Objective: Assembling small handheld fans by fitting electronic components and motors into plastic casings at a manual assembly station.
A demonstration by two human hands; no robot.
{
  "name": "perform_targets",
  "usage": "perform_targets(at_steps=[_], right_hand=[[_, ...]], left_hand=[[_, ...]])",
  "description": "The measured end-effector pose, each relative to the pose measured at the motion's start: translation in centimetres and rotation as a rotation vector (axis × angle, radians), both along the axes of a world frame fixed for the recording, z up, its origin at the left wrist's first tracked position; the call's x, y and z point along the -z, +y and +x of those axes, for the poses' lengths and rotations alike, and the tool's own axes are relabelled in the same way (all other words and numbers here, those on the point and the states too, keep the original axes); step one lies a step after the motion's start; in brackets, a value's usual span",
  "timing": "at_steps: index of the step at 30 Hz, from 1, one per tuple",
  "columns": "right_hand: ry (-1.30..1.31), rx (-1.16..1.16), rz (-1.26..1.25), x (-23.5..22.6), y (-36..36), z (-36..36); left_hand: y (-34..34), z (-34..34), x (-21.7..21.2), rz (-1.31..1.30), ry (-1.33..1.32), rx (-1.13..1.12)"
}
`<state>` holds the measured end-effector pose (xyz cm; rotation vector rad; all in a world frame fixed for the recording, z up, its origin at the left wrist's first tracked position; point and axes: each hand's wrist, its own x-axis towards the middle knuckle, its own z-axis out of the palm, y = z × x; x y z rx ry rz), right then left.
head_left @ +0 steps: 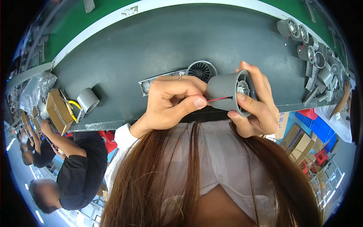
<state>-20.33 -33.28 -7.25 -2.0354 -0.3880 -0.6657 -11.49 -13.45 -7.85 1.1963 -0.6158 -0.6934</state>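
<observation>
Pinching a red wire (pixel 219 99), left hand (pixel 172 104) meets right hand's (pixel 253 108) grey housing (pixel 226 92).

Both hands (pixel 174 102) (pixel 253 102) raised, fingers curled

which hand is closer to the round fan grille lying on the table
Left. The left hand sits just beside and below the round fan grille, pinching a red wire; the right hand holds the grey housing farther off.

Bright, even overhead light, soft shadows, strong fisheye bending toward a black rim, slightly soft focus.
</observation>
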Motion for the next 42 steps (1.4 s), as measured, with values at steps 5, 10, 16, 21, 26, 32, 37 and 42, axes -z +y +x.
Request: perform_targets(at_steps=[5, 10, 16, 21, 26, 32, 37, 42], right_hand=[[0.017, -0.004, 0.032, 0.0, -0.1, 0.0], [0.039, -0.023, -0.029, -0.5, -0.3, -0.1], [-0.021, 0.028, -0.151, 0.1, 0.2, -0.5], [-0.015, 0.078, -0.294, -0.4, 1.0, -0.8], [-0.059, 0.057, -0.388, 0.1, 1.8, -0.2], [-0.054, 0.081, -0.455, -0.3, 2.0, 0.3], [-0.026, 0.195, -0.539, -0.5, 2.1, 0.7], [-0.079, 0.282, -0.643, 0.5, 2.5, 1.2]], left_hand=[[0.0, 0.1, 0.0, 0.037, -0.022, 0.009], [-0.1, 0.0, -0.1, 0.028, -0.126, 0.006], [0.0, -0.1, -0.1, 0.104, -0.211, 0.002], [-0.4, -0.8, 0.6, 0.148, -0.174, -0.082], [-0.3, -1.4, 1.0, 0.304, -0.090, -0.126], [-0.1, -1.3, 0.5, 0.394, -0.210, -0.249], [1.5, -0.4, -0.2, 0.451, -0.457, -0.481], [2.8, 1.0, 1.2, 0.524, -0.908, -0.452]])
